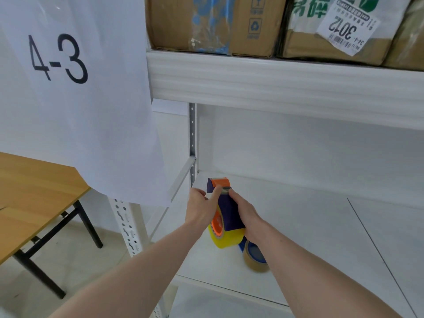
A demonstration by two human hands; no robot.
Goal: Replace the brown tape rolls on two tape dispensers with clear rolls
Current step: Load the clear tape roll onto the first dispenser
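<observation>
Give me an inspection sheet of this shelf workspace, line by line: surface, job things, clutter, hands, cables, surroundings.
Surface: white shelf board, bare to the right.
Job's things: blue-and-orange tape dispenser loaded with a yellowish clear roll; second dispenser behind the right forearm still carries a brown roll.
Clutter: nothing seen.
Hands: right hand grips the dispenser body; left hand has fingers at its cutter end.
Cables: nothing seen.
Surroundings: cardboard boxes on the upper shelf, paper sign reading 4-3, wooden table at left.
</observation>
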